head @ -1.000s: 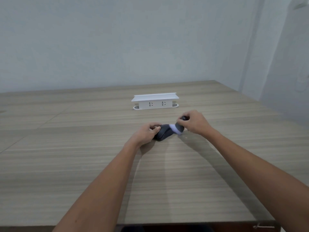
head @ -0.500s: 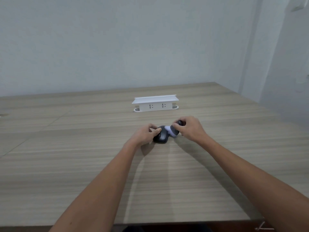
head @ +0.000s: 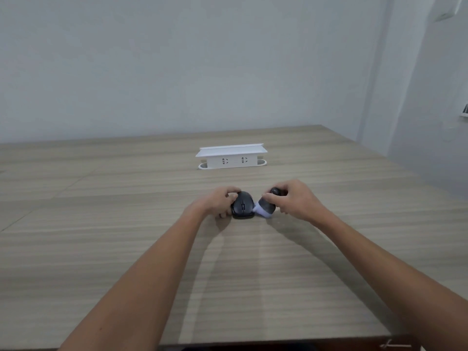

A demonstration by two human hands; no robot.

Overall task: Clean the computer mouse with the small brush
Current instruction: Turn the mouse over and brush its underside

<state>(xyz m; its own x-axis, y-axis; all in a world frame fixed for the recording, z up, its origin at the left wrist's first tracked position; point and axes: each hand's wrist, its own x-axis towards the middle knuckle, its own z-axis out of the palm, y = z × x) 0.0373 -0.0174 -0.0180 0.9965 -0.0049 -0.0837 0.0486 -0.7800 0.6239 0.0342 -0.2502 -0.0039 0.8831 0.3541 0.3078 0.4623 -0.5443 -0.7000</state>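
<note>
A black computer mouse [head: 242,205] lies flat on the wooden table [head: 126,249], its scroll wheel facing up. My left hand [head: 219,201] grips its left side with thumb and fingers. My right hand [head: 295,200] holds a small brush [head: 265,208] with a dark round body and pale bristles. The bristles touch the mouse's right side near the table surface. Part of the brush handle is hidden inside my fingers.
A white power socket box [head: 231,156] stands on the table behind the mouse. A plain wall rises at the back, and the table's right edge runs near a second wall.
The mouse has turned from lying sideways to pointing straight away from me. The brush has slid from the mouse's top down to its right side.
</note>
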